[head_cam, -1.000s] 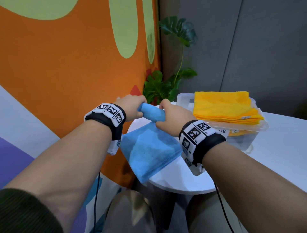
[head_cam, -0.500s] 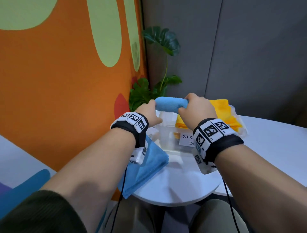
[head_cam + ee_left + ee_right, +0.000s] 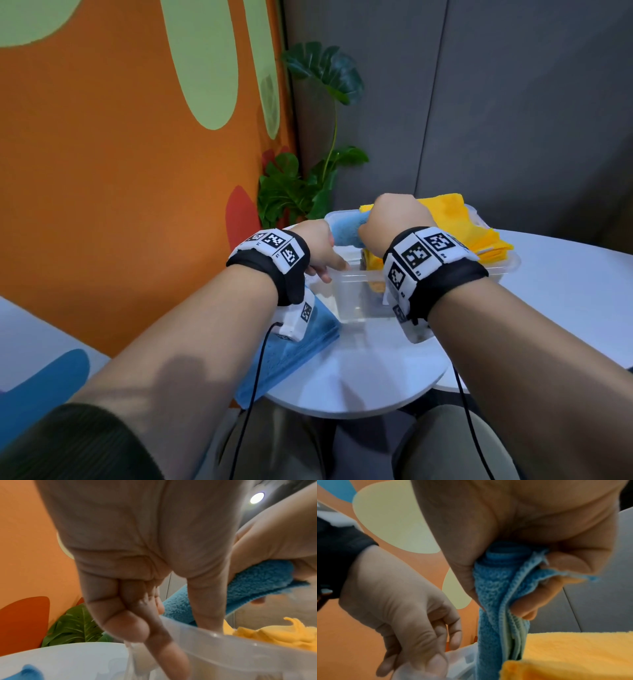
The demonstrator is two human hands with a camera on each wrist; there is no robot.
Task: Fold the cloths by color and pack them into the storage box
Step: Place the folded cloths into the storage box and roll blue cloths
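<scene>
My right hand (image 3: pixel 394 222) grips a rolled blue cloth (image 3: pixel 346 231) and holds it over the left end of the clear storage box (image 3: pixel 346 294). In the right wrist view the blue roll (image 3: pixel 494 595) hangs down from my fist beside the yellow cloths (image 3: pixel 573 649). The folded yellow cloths (image 3: pixel 459 219) lie stacked on the box's right part. My left hand (image 3: pixel 320 253) is at the box's near left rim. Its curled fingers (image 3: pixel 137 615) and thumb pinch the plastic rim (image 3: pixel 240 649).
A stack of folded blue cloths (image 3: pixel 291 353) lies on the round white table (image 3: pixel 359 370) under my left wrist, overhanging its left edge. A green plant (image 3: pixel 291 192) stands behind the box by the orange wall (image 3: pixel 120 171). Grey panels close off the back.
My left hand has let go of the blue roll and dropped to the box's rim. My right hand alone has carried the roll forward and down over the box.
</scene>
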